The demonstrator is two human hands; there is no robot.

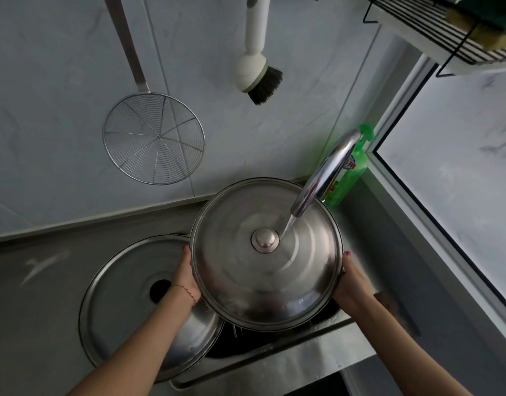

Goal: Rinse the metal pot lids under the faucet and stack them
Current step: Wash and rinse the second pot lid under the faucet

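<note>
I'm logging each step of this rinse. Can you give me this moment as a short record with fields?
held lid: lid, knob up, over the sink
left hand: left hand grips its left rim
right hand: right hand grips its right rim
water: faucet running, stream lands beside the knob
second lid: second lid, lower left, partly under the held one

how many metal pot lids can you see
2: one lid held under the faucet by both hands, one lid lying left of it, partly under it. More may be hidden beneath.
</note>
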